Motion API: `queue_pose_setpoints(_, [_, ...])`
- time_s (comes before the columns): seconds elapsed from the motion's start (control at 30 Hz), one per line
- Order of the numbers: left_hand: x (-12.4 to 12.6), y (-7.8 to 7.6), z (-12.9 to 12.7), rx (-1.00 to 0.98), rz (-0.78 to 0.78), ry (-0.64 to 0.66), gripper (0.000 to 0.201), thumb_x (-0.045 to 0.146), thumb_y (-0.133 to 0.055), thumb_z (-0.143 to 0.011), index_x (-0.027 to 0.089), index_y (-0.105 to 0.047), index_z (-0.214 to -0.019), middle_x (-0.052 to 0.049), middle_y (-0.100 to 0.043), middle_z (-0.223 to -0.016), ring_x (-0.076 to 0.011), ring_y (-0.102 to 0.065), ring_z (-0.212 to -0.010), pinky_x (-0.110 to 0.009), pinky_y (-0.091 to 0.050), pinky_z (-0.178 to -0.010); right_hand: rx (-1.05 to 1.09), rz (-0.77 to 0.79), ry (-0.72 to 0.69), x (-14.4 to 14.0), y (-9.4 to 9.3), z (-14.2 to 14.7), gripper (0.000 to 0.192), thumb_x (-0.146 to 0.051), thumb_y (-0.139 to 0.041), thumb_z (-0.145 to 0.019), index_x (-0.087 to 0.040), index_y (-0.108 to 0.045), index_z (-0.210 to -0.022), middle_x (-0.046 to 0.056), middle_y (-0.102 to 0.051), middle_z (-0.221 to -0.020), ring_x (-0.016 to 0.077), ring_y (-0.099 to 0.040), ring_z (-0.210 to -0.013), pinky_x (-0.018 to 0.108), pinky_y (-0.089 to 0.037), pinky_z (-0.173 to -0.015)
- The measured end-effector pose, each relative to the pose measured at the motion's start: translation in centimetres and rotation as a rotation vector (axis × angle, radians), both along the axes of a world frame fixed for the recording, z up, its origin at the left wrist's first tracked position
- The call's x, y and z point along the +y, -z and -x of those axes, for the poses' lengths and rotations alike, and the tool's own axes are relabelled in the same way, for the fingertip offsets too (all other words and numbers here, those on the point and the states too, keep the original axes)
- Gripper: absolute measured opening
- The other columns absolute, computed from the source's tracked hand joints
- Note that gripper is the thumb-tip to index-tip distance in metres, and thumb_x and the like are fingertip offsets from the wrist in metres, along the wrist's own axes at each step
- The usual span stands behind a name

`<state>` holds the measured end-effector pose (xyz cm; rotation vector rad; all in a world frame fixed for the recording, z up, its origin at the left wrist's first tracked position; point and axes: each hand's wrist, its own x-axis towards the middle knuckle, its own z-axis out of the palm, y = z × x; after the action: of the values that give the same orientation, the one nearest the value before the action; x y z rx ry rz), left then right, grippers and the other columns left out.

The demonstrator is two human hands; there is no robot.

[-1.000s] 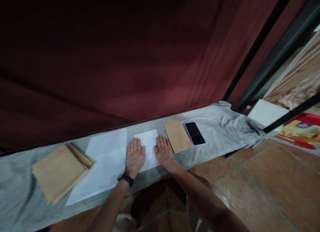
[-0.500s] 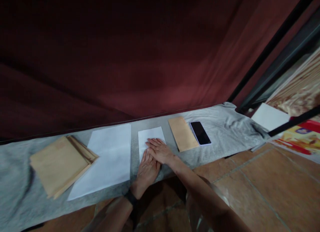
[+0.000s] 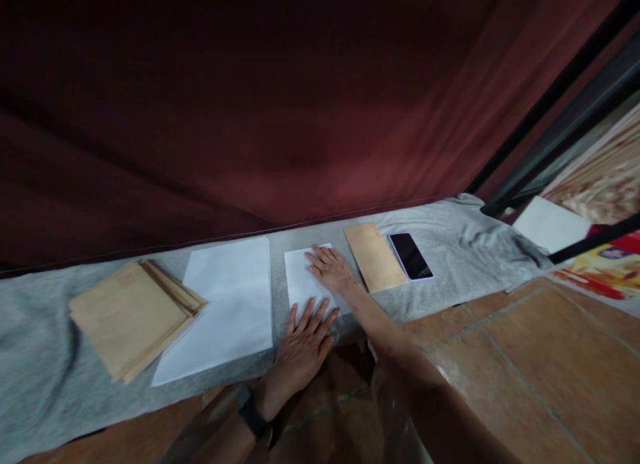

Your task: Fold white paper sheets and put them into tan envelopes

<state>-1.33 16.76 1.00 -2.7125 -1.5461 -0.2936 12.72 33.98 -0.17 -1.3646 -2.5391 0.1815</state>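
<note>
While the folded white paper [image 3: 306,284] lies on the grey-clothed bench [image 3: 45,317] between the big sheet [image 3: 225,304] and the brown envelope [image 3: 375,257], it is best pressed flat under the open right hand [image 3: 330,269], with the open left hand [image 3: 303,347] kept at its near edge so nothing slides.

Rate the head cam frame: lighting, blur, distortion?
Head view: dim overall, the dark red curtain fills the top half; white sheet and folded paper read brightest; left hand and right hand slightly soft; wide-angle bend curves the grey cloth's edge; phone shows no glare.
</note>
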Motion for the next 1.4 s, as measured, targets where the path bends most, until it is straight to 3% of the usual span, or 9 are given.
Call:
queue_pose_setpoints(0.2, [-1.6, -0.2, 0.4, 0.002, 0.069, 0.037, 0.059, 0.045, -0.036, -0.105, 0.027, -0.028, -0.160, -0.001, -0.034, -0.165, -0.0250, -0.026, -0.154, -0.054, -0.018, -0.126, -0.001, -0.019, 0.098, 1.2, 0.1, -0.7, 0.051, -0.041, -0.034, -0.108, -0.022, -0.043, -0.154, 0.008, -0.035, -0.163, 0.0259, -0.035, -0.150, 0.048, -0.026, -0.124])
queue_pose_setpoints(0.37, [-2.1, -0.5, 0.6, -0.064, 0.122, 0.059, 0.058, 0.045, -0.036, -0.105, 0.025, -0.029, -0.159, -0.004, -0.037, -0.164, -0.0236, -0.030, -0.153, -0.052, -0.023, -0.126, 0.022, -0.016, 0.186, 0.9, -0.5, -1.5, 0.053, -0.038, -0.035, -0.107, -0.014, -0.041, -0.155, 0.013, -0.036, -0.162, 0.0265, -0.035, -0.150, 0.049, -0.025, -0.125])
queue_pose_setpoints(0.47, [-1.4, -1.0, 0.9, -0.171, 0.143, 0.037, 0.050, 0.037, -0.033, -0.106, 0.024, -0.040, -0.154, -0.006, -0.047, -0.158, -0.0216, -0.041, -0.147, -0.049, -0.032, -0.123, 0.064, -0.037, 0.115, -0.8, -0.8, -1.2, 0.054, -0.037, -0.035, -0.107, -0.014, -0.040, -0.155, 0.012, -0.034, -0.163, 0.0258, -0.034, -0.151, 0.048, -0.026, -0.125])
queue_pose_setpoints(0.6, [1.3, -1.3, 1.7, -0.356, 0.078, -0.142, 0.051, 0.030, -0.027, -0.106, 0.016, -0.043, -0.152, -0.012, -0.049, -0.155, -0.0214, -0.045, -0.144, -0.046, -0.041, -0.119, 0.052, -0.020, -0.113, -4.2, -0.9, -1.1, 0.052, -0.040, -0.034, -0.108, -0.017, -0.041, -0.155, 0.009, -0.033, -0.164, 0.0228, -0.028, -0.153, 0.045, -0.024, -0.126])
queue_pose_setpoints(0.8, [5.6, 0.6, 2.3, -0.227, 0.046, -0.256, 0.058, 0.032, -0.024, -0.104, 0.008, -0.036, -0.155, -0.017, -0.038, -0.161, -0.0263, -0.031, -0.152, -0.051, -0.032, -0.123, 0.049, 0.068, -0.157, -6.9, -0.8, -2.1, 0.057, -0.045, -0.033, -0.108, -0.015, -0.036, -0.157, 0.011, -0.032, -0.164, 0.0221, -0.028, -0.153, 0.046, -0.022, -0.128])
queue_pose_setpoints(1.0, [6.0, 1.9, 1.6, -0.096, 0.005, -0.334, 0.062, 0.034, -0.025, -0.103, 0.002, -0.036, -0.154, -0.021, -0.034, -0.162, -0.0294, -0.028, -0.153, -0.050, -0.027, -0.125, 0.052, 0.085, -0.165, -8.8, -0.7, -3.1, 0.058, -0.044, -0.038, -0.107, -0.013, -0.037, -0.156, 0.012, -0.030, -0.165, 0.0234, -0.027, -0.154, 0.045, -0.021, -0.128])
queue_pose_setpoints(1.17, [6.2, 1.8, 1.7, -0.079, -0.020, -0.364, 0.059, 0.032, -0.028, -0.102, 0.009, -0.039, -0.154, -0.019, -0.028, -0.165, -0.0312, -0.028, -0.153, -0.052, -0.030, -0.122, 0.072, 0.126, -0.223, -10.5, -1.2, -4.6, 0.058, -0.043, -0.043, -0.106, -0.014, -0.039, -0.155, 0.012, -0.030, -0.165, 0.0250, -0.028, -0.153, 0.045, -0.022, -0.128])
queue_pose_setpoints(1.3, [6.4, 1.8, 1.6, -0.072, -0.035, -0.387, 0.058, 0.030, -0.031, -0.101, 0.009, -0.038, -0.155, -0.018, -0.029, -0.164, -0.0312, -0.029, -0.153, -0.052, -0.029, -0.123, 0.127, 0.197, -0.293, -10.2, -2.0, -5.5, 0.046, -0.038, -0.041, -0.107, -0.019, -0.052, -0.148, 0.007, -0.045, -0.158, 0.0188, -0.039, -0.148, 0.040, -0.027, -0.126])
queue_pose_setpoints(1.4, [6.3, 1.6, 1.5, -0.054, -0.046, -0.409, 0.059, 0.030, -0.030, -0.101, 0.008, -0.039, -0.155, -0.018, -0.032, -0.163, -0.0307, -0.029, -0.152, -0.052, -0.026, -0.124, 0.142, 0.172, -0.216, -10.0, -2.0, -5.6, 0.046, -0.034, -0.039, -0.107, -0.016, -0.051, -0.148, 0.009, -0.046, -0.157, 0.0180, -0.040, -0.148, 0.039, -0.029, -0.126])
